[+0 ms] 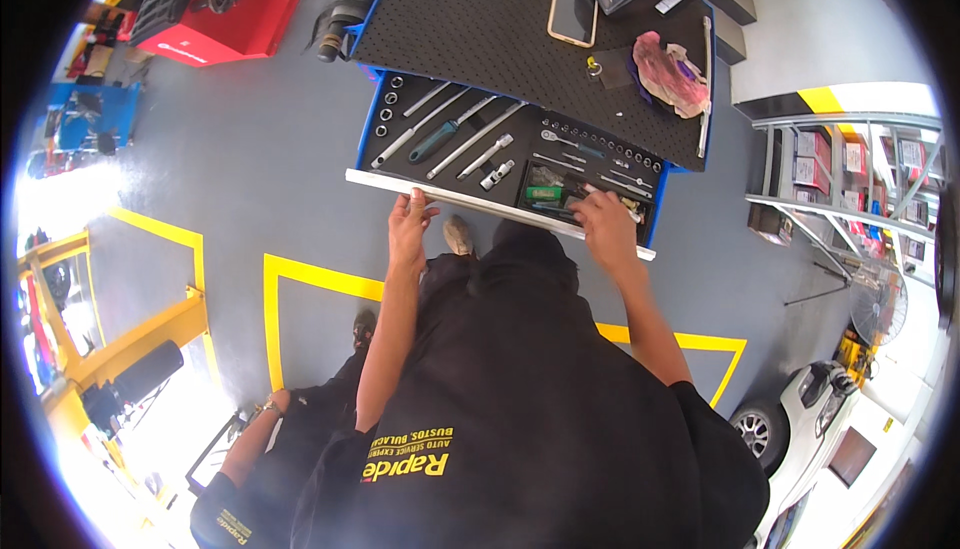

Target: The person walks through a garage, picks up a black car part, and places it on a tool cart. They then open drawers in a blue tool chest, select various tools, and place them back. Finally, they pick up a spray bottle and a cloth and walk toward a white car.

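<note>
A wide tool drawer (400, 161) stands pulled out of a blue cabinet. My left hand (406, 233) is at its pale front edge (455, 201), thumb against the rim and fingers curled below. My right hand (606, 223) reaches into the drawer's right front corner, over a black tray (526, 177) of small items. Its fingers are bent together; whatever they hold is hidden. Beside them in the tray is a green box (543, 193). Further left lie a teal-handled tool (436, 141), extension bars and a universal joint (497, 175). A small ratchet (570, 144) lies near a row of sockets.
On the cabinet's black top (460, 9) are a phone (573, 11), a crumpled pink cloth (668, 74) and a long metal bar (706, 89). A co-worker's arm (252, 441) shows at lower left. Metal shelves (830, 207) and a white car (808, 419) stand right.
</note>
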Motion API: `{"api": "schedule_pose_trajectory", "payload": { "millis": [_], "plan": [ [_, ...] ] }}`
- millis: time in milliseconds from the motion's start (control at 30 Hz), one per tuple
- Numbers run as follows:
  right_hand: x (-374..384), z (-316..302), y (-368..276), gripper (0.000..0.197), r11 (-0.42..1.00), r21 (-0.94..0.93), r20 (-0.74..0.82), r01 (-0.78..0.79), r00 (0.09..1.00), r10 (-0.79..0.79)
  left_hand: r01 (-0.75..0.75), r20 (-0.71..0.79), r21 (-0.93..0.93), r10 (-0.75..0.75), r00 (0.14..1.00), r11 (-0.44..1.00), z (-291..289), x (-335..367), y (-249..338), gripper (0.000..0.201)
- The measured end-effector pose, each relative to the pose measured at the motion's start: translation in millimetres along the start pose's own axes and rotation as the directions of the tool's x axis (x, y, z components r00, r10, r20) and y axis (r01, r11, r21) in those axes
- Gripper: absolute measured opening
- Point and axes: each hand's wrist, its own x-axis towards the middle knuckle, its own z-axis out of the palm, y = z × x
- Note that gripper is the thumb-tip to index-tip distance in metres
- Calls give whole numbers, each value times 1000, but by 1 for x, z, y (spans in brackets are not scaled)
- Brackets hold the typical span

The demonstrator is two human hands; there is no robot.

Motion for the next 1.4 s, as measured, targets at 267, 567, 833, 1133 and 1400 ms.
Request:
{"api": "schedule_pose_trajectory", "payload": {
  "millis": [267,567,833,1133,1400],
  "plan": [
    [-6,-23,-1,19,883,227,-160,-411,878,450,-5,1,103,5,1000,995,-4,6,1,43],
    [24,-33,-124,13,938,333,-277,98,961,-2,-27,180,180,-6,984,983,17,9,54,43],
    [259,-14,-110,11,840,426,-207,337,940,-272,60,-176,726,101,979,685,-104,98,-10,38],
    [311,71,-192,15,712,480,-4,513,812,-583,571,-824,194,-184,536,798,-231,-52,-128,41],
    [367,156,-478,19,438,498,309,748,319,-896,315,-824,-51,-218,523,948,-255,-99,-181,39]
  ]
}}
